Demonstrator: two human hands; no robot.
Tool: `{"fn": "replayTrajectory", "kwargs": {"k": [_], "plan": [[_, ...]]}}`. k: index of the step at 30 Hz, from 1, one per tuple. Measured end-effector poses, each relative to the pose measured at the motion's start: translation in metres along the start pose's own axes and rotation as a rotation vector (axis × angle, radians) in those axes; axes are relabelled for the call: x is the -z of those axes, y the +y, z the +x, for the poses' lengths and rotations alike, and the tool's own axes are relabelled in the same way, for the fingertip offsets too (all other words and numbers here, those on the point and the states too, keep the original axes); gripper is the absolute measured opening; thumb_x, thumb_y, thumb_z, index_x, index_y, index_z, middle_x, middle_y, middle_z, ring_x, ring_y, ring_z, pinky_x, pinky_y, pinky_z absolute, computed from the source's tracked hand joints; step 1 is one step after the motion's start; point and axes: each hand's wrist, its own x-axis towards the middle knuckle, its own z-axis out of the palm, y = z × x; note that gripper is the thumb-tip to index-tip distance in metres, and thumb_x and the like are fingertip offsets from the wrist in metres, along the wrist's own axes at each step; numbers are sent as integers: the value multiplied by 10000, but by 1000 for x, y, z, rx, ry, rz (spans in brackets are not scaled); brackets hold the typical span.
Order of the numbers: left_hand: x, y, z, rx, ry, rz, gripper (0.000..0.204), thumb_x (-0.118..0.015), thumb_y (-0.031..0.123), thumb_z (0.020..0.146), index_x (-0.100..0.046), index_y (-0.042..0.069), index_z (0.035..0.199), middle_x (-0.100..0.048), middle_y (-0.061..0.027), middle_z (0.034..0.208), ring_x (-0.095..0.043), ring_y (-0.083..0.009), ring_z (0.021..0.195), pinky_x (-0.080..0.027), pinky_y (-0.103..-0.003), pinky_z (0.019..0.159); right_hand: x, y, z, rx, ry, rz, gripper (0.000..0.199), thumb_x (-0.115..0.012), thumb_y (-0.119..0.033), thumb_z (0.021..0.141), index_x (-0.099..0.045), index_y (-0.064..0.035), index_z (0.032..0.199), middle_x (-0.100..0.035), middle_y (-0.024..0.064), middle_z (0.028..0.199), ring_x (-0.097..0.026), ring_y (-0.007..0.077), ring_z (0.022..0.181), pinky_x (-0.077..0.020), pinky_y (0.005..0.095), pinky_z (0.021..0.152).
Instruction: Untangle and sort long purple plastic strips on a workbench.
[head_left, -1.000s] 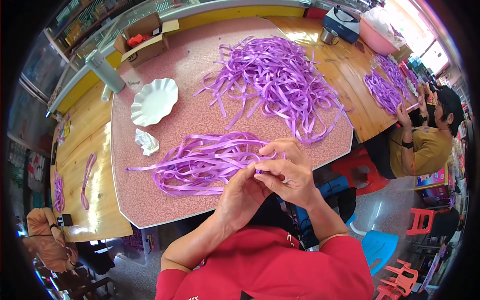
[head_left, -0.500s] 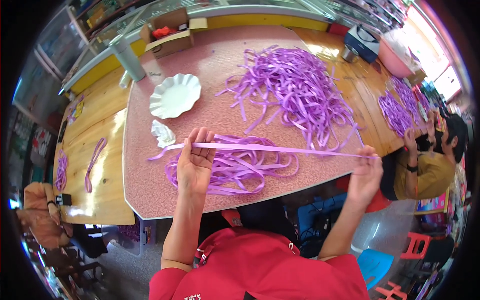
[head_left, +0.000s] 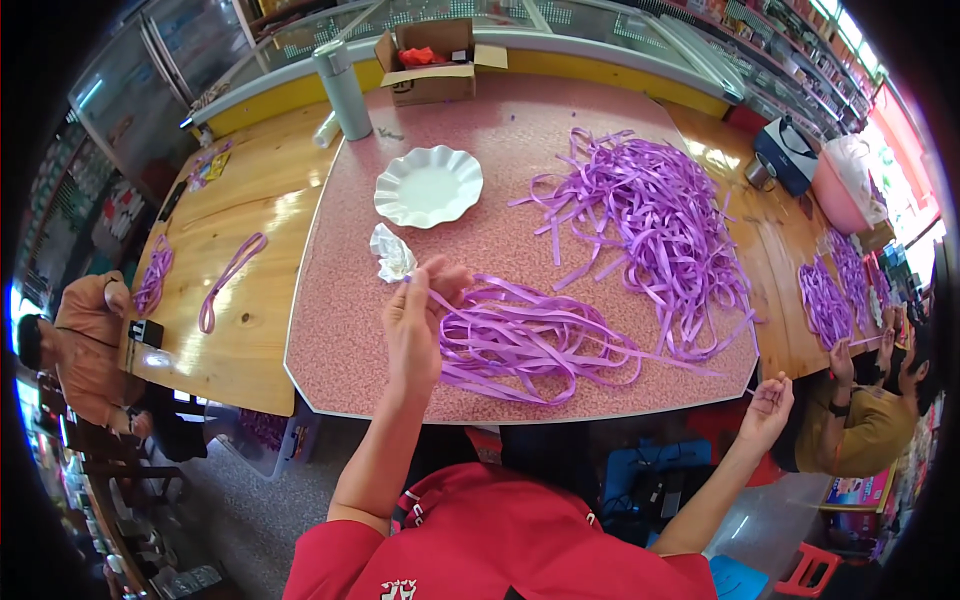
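Note:
My left hand [head_left: 415, 325] is pinched on a purple ribbon at the near left of the pink table, its other fingers loosely spread. Under and beside it lies a bundle of long purple ribbon loops [head_left: 530, 340]. One strand stretches from the loops toward the table's right edge. My right hand [head_left: 766, 412] is out past that edge, fingertips pressed together. A pale bit shows at its fingertips; I cannot make out whether it is the same ribbon. A big tangled heap of purple ribbons [head_left: 655, 225] lies at the far right.
A scalloped white dish [head_left: 430, 188], crumpled white tissue [head_left: 392, 254], a grey-green flask [head_left: 343, 92] and an open cardboard box [head_left: 430, 85] stand beyond my left hand. A person in orange [head_left: 88, 330] is at left; another in mustard [head_left: 865, 420] handles ribbons at right.
My right hand has moved outward and down, past the table edge. The taut ribbon between my hands no longer shows raised; a strand lies lower over the loops. The view has shifted left.

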Motion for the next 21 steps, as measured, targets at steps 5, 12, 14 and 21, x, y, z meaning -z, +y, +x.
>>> {"fn": "replayTrajectory", "kwargs": {"k": [5,12,14,21], "plan": [[-30,0,-32,2,-254,388,362,-476,251,1067,-642,-32,1221,-745,-120,1014,-684,-128,945,-518,-263,838,-108,33,-92,65,-520,-529,138,-610,-75,949,-624,6,1060,-572,2,830,-455,32,665,-353,189,553],[-64,11,-57,-352,-589,921,221,-594,109,969,-677,-6,1138,-724,-171,883,-679,-316,677,-505,-392,602,-217,99,-188,405,-1232,-842,228,-749,52,786,-708,-24,996,-653,89,918,-635,149,749,-490,244,613],[-64,9,-58,-374,-612,959,207,-604,82,940,-676,-4,1114,-702,-182,843,-664,-343,675,-499,-410,598,-221,111,-194,412,-1250,-802,234,-756,28,793,-703,-31,1014,-660,102,932,-660,194,774,-528,289,646],[-61,15,-59,-366,-671,996,140,-605,19,905,-644,-24,1033,-604,-196,725,-630,-336,653,-458,-374,573,-217,122,-197,486,-1318,-781,258,-750,36,810,-682,-25,1051,-671,114,969,-683,206,790,-557,309,655]]}}
